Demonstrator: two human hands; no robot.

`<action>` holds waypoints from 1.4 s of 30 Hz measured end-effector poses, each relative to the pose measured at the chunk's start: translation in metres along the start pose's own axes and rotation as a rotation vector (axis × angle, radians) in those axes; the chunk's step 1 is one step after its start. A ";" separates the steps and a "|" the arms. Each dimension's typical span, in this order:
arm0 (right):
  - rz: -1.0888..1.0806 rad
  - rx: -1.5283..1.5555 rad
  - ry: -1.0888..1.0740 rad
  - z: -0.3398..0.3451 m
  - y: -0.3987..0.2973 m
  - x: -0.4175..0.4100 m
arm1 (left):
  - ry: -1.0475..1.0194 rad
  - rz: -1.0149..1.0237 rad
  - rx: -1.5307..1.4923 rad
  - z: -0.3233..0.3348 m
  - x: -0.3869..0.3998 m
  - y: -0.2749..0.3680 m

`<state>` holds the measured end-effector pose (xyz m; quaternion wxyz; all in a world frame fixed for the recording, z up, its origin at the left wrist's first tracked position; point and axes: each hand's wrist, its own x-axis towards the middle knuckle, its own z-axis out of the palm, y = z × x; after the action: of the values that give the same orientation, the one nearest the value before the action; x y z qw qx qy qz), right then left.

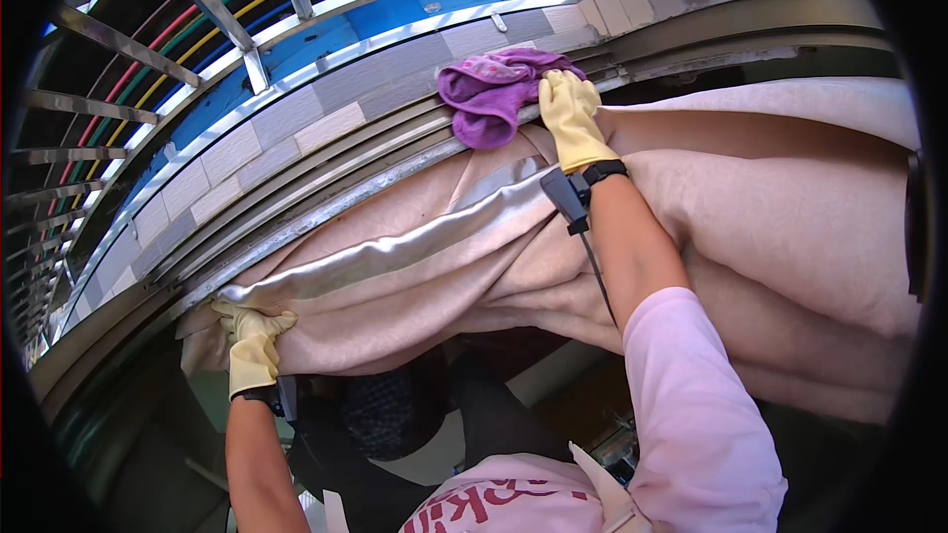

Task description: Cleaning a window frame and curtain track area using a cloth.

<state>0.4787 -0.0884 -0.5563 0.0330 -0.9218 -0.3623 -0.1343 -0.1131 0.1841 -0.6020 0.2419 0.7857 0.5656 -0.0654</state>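
Note:
In a yellow rubber glove, my right hand holds a purple cloth against the metal window track. Part of the cloth hangs over the rails and the tiled ledge. My left hand, gloved the same way, grips the edge of a pinkish-beige curtain near the left end of the track. The curtain has a shiny silver backing along its folded upper part. It stretches between my hands and on beneath my right forearm. The fingertips of my right hand are partly hidden by the cloth.
Beyond the track runs a ledge of grey and beige tiles. A metal railing stands outside it, with coloured stripes behind. A cable trails from the device on my right wrist. Below the curtain a dark rounded object shows.

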 end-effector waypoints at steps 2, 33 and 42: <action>0.196 0.085 -0.187 -0.007 0.008 0.016 | 0.111 0.073 0.001 0.002 0.004 -0.004; -0.163 0.166 -0.061 -0.044 -0.065 -0.032 | -0.074 -0.109 0.034 -0.012 0.002 0.042; -0.552 0.672 -0.159 -0.066 -0.299 -0.078 | -0.102 -0.190 0.084 -0.008 0.006 0.020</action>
<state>0.2071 0.0696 -0.5246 0.2660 -0.7360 -0.6198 0.0587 -0.0936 0.1881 -0.5908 0.2299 0.7337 0.6212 -0.1514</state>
